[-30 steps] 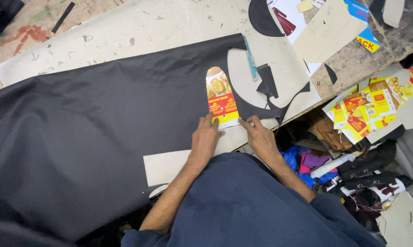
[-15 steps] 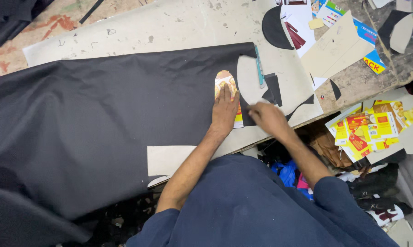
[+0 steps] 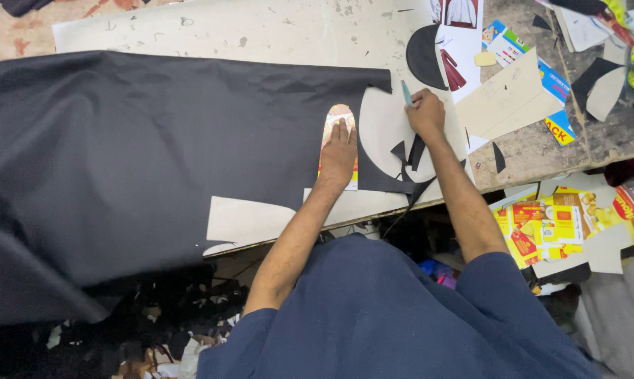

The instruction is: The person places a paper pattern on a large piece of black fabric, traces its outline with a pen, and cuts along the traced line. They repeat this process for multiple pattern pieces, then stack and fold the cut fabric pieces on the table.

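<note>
My left hand [image 3: 338, 153] lies flat on a narrow printed cardboard template [image 3: 339, 114], pressing it onto a large sheet of black fabric [image 3: 155, 154] spread over the work table [image 3: 261, 31]. My right hand [image 3: 426, 112] is closed around a teal marking pen [image 3: 405, 92] at the cut right edge of the fabric, apart from the template. Thin black fabric offcuts [image 3: 410, 168] lie between my two hands.
A black half-round piece [image 3: 424, 56] and beige card patterns [image 3: 506, 102] lie to the right. Printed cartons [image 3: 552, 224] and scraps [image 3: 155, 330] are heaped below the table edge. A beige card piece [image 3: 243, 221] sticks out under the fabric.
My left hand slid up onto the template and pressed it flat. My right hand moved up and right from the table edge and now grips the pen.
</note>
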A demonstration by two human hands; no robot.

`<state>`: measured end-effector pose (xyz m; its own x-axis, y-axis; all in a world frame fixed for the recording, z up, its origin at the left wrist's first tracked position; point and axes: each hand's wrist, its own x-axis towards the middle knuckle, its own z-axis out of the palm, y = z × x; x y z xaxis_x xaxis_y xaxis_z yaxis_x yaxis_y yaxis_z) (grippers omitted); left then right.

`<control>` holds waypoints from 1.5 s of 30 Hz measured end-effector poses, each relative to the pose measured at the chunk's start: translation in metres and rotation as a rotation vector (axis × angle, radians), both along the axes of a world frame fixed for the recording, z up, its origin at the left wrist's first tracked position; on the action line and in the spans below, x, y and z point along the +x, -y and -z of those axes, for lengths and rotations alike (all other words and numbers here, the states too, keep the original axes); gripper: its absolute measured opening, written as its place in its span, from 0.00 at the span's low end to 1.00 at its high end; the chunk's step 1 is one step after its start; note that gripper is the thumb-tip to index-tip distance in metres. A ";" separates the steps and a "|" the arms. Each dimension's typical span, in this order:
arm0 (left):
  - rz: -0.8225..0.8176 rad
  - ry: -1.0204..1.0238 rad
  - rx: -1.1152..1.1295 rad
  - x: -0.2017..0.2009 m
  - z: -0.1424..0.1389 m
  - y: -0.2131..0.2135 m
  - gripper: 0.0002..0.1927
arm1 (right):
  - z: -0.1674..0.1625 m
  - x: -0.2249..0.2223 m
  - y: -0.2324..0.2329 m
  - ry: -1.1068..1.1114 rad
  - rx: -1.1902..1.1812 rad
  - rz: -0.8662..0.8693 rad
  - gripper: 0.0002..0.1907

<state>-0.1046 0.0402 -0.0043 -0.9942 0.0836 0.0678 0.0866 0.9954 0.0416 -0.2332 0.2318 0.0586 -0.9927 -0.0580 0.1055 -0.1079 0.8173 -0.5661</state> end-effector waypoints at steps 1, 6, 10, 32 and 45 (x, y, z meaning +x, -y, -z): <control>0.002 -0.032 0.025 -0.001 0.001 0.001 0.35 | -0.005 -0.004 -0.006 0.084 -0.047 0.003 0.12; -0.073 -0.059 -0.015 -0.006 -0.005 -0.012 0.37 | -0.025 -0.016 -0.025 -0.122 -0.528 -0.118 0.13; -0.142 0.088 -0.069 -0.012 -0.016 -0.033 0.39 | -0.049 0.005 -0.022 -0.394 -0.302 -0.505 0.13; -0.267 0.083 -0.206 -0.029 -0.027 -0.063 0.40 | -0.024 -0.055 0.058 -0.634 0.426 -1.309 0.14; -0.263 0.105 -0.094 0.000 -0.031 -0.051 0.45 | -0.006 -0.035 0.036 -0.596 0.472 -1.255 0.21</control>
<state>-0.1050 0.0912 0.0268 -0.9837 -0.1769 -0.0323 -0.1749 0.9829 -0.0571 -0.2678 0.1959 0.0642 -0.0836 -0.9763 0.1997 -0.9890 0.1058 0.1034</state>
